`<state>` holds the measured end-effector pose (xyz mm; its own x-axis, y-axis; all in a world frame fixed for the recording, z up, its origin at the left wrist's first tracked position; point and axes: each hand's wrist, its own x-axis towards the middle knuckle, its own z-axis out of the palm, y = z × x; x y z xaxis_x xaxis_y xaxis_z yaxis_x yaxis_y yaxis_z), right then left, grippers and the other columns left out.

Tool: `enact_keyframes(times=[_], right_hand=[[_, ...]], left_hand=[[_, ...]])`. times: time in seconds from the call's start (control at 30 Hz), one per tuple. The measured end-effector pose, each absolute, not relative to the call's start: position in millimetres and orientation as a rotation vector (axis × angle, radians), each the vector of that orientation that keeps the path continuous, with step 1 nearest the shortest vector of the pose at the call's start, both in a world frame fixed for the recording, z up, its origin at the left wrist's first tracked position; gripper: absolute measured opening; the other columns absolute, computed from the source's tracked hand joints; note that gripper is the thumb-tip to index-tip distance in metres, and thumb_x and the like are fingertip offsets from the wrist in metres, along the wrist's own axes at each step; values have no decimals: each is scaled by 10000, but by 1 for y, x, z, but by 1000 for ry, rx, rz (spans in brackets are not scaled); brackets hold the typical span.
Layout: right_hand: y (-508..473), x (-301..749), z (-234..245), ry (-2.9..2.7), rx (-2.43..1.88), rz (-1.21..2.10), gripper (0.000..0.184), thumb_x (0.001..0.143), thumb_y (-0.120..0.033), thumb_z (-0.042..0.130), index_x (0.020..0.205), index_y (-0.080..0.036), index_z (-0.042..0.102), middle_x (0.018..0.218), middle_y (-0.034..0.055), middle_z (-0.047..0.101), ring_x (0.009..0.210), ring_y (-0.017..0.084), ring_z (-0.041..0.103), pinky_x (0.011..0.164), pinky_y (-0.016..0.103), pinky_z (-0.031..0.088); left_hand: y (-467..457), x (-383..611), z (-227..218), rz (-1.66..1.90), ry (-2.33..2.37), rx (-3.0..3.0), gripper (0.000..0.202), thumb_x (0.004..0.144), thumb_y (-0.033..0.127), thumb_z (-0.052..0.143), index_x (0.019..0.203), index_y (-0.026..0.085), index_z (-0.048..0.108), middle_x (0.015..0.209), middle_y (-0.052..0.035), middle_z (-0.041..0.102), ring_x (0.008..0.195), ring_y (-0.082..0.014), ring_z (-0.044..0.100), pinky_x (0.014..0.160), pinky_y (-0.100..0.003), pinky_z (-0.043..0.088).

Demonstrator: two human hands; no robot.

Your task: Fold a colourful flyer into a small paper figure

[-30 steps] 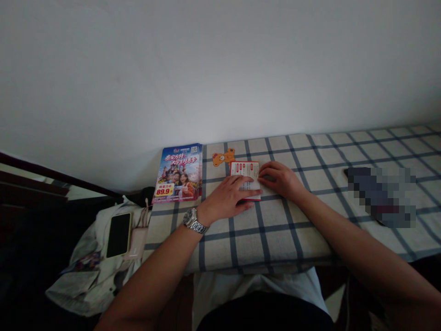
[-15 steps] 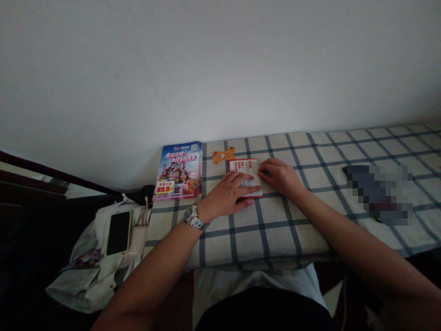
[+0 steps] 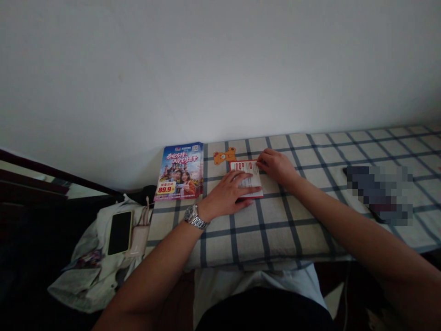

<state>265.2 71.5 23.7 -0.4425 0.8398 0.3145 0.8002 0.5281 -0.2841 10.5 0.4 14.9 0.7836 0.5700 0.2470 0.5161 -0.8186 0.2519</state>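
A folded leaflet [image 3: 255,180], white with red edges and red-and-black print, lies on the checked tablecloth in front of me. My left hand [image 3: 225,195] rests flat across it with the fingers spread, covering its lower left part. At the leaflet's far right corner, my right hand [image 3: 277,168] has thumb and fingertips pinched together on the edge. A teddy bear picture [image 3: 224,157] sits on the cloth just behind the leaflet.
To the left lies a stack of colourful flyers [image 3: 181,172]. A blurred dark object [image 3: 375,193] is on the right of the tablecloth [image 3: 285,239]. Below the table's left edge, a phone [image 3: 120,233] and a pink power bank [image 3: 139,240] lie on a pale bag [image 3: 79,289].
My right hand has slid a little away from me, up the leaflet's right edge to its far corner. My left hand stays in place on the leaflet.
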Motion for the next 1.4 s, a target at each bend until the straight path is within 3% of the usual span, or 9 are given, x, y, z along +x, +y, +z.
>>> enact_keyframes(times=[0.5,0.83,1.2,1.4], right_hand=[[90,262,13,-2241,-1315,105,122,1002,-223,636,905,-209,709,990,96,700,852,242,658,745,361,498],[69,268,15,-2145,-1206,336,54,957,-231,697,910,-209,715,947,55,665,736,186,636,704,332,518],[60,264,8,-2143,-1175,417,30,927,-227,727,901,-214,723,1002,64,658,825,212,657,761,363,553],[63,265,5,-2178,-1169,419,32,932,-224,731,904,-212,720,960,59,663,844,220,650,771,355,530]], left_hand=[[-1,10,19,461,879,2799,475,1046,475,609,1515,397,588,1601,-63,469,1485,-324,383,1274,-595,330],[2,8,23,465,922,2810,501,1036,555,601,1508,388,597,1600,-79,467,1483,-328,397,1261,-594,349],[7,3,21,521,929,2794,454,1046,506,608,1484,387,621,1579,-78,482,1479,-320,417,1265,-597,343],[9,4,28,587,928,2679,410,1068,432,596,1444,270,619,1508,-90,582,1415,-271,507,1250,-526,398]])
